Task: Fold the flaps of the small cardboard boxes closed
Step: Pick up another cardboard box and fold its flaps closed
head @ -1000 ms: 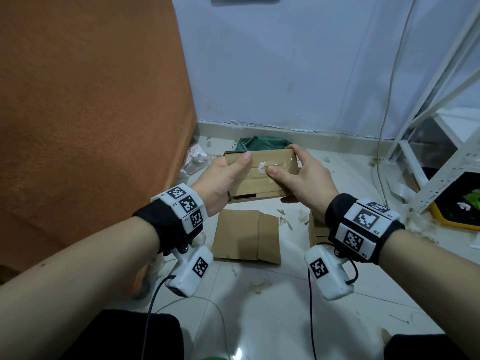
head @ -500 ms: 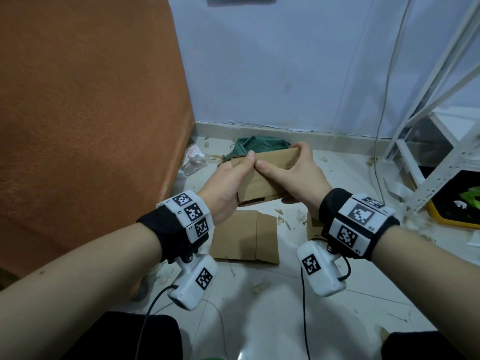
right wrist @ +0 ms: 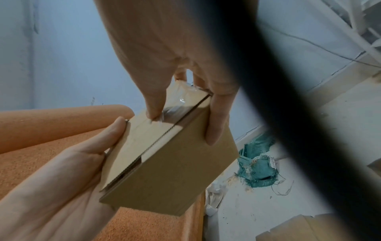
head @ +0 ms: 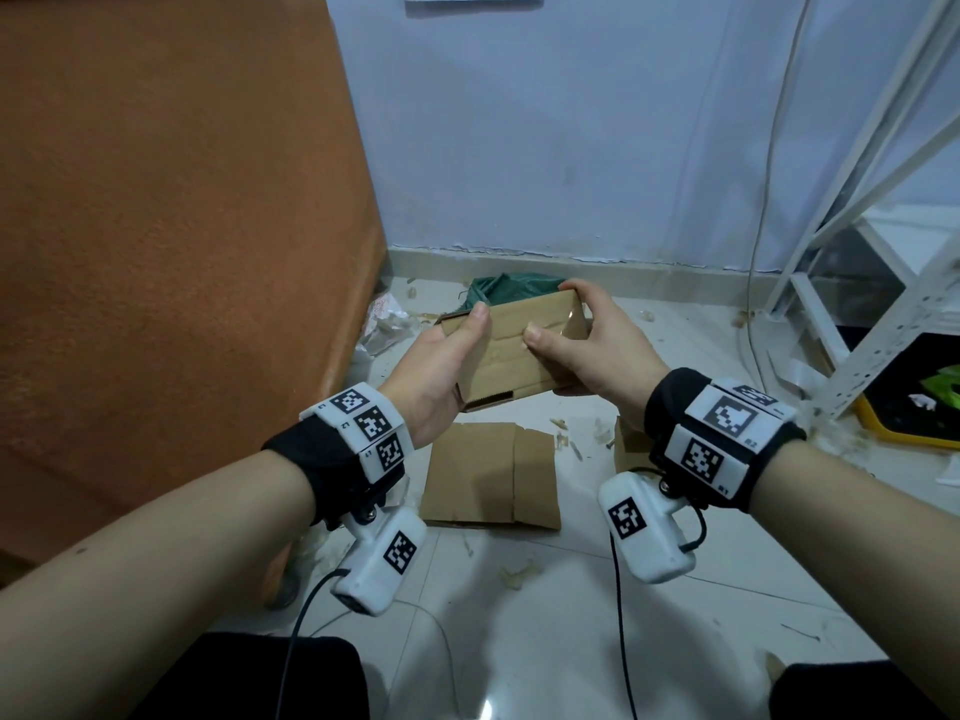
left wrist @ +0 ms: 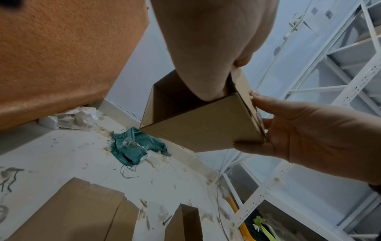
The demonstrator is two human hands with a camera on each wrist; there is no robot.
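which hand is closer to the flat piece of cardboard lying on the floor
Left. The left hand holds the small box almost directly above the flat cardboard; the right hand grips the box's other end, off to the side.

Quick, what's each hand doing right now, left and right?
Left hand: holding the left end of the cardboard box, thumb on top.
Right hand: gripping the box's right end, thumb pressing the top flap.
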